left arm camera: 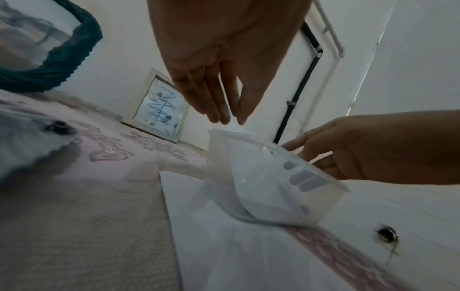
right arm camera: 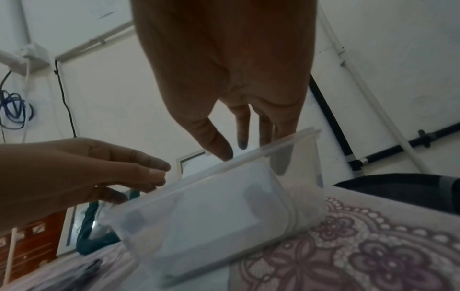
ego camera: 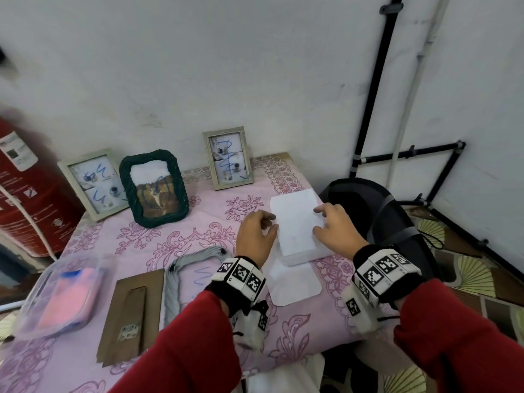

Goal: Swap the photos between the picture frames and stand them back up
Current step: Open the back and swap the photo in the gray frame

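Three frames stood upright against the wall at the back of the table (ego camera: 93,242) in the head view: a pale frame (ego camera: 93,184), a dark green rope frame (ego camera: 154,188) and another pale frame (ego camera: 228,158), each photo scrawled with blue pen that could not be read. A grey frame (ego camera: 195,275) lay flat and open, its brown backing board (ego camera: 131,313) beside it with a barcode sticker too small to read. Both hands worked at a clear plastic tub (ego camera: 304,255) holding white sheets (ego camera: 297,222), probably photos lying face down.

From the left wrist, the left hand (left arm camera: 224,65) had fingers (left arm camera: 214,106) pressed together, pinching a sheet's edge above the tilted tub (left arm camera: 263,183), likely to peel one free.

From the right wrist, the right hand (right arm camera: 224,69) clamped thumb and fingers (right arm camera: 221,145) over the tub's rim (right arm camera: 268,149), steadying it.
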The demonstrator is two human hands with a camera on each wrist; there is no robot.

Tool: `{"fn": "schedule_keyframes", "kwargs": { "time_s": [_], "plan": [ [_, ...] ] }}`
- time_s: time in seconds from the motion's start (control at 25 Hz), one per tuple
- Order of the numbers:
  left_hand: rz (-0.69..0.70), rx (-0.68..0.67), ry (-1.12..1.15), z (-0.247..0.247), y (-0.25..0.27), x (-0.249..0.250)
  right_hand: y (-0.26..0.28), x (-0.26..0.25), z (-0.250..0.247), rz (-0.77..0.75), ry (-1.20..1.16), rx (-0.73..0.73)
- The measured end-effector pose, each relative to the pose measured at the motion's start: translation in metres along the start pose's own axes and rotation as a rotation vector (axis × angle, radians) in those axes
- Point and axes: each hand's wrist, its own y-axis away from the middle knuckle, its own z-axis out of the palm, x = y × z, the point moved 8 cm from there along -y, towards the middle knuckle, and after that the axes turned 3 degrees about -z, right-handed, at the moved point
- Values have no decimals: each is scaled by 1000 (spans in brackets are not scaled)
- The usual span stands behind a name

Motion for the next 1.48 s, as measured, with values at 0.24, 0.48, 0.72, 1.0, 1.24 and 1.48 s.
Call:
{"fn": "schedule_keyframes", "kwargs": {
  "time_s": [0.24,0.48,0.72,1.0,1.24,1.48],
  "plan": [
    [-273,-28,-3,19,-15,-30,-12,8,11,32,92,-53],
    [-182,122,122,7,-11,-25,-13,12,5,-2,-1,90],
    [-174,157,275,-1,-8,-22,-11,13,-1,-30,-76,166],
    [-157,60,464,-5,-10,-8,-7,0,-13,-75,-127,212],
    [-95,117,664,-47,-17,9,2,-33,-32,-188,-270,397],
    [-2,108,695,-92,-8,15,12,-82,-26,-296,-407,400]
  ]
}}
